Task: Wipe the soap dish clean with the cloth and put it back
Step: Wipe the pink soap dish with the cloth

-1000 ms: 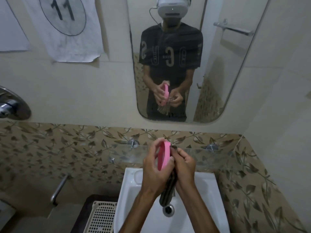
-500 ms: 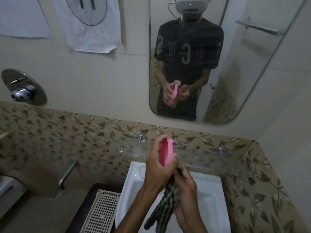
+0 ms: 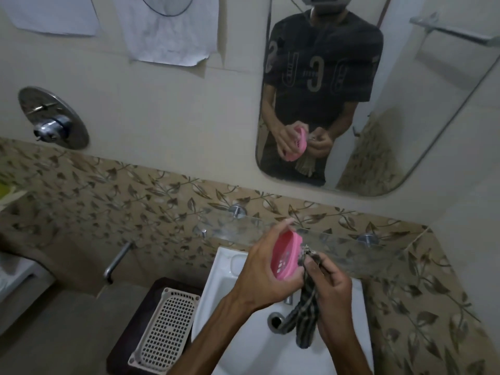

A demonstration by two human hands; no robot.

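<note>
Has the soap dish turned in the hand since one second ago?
Yes. The soap dish, edge-on to the glass shelf before, now tilts its perforated inside toward the camera, in the left hand.

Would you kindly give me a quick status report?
Left hand holds pink soap dish. Right hand grips cloth at its edge. Nothing in the way.

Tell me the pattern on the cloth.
The cloth is dark with pale checked stripes, clearest in the head view, hanging from the right hand.
</note>
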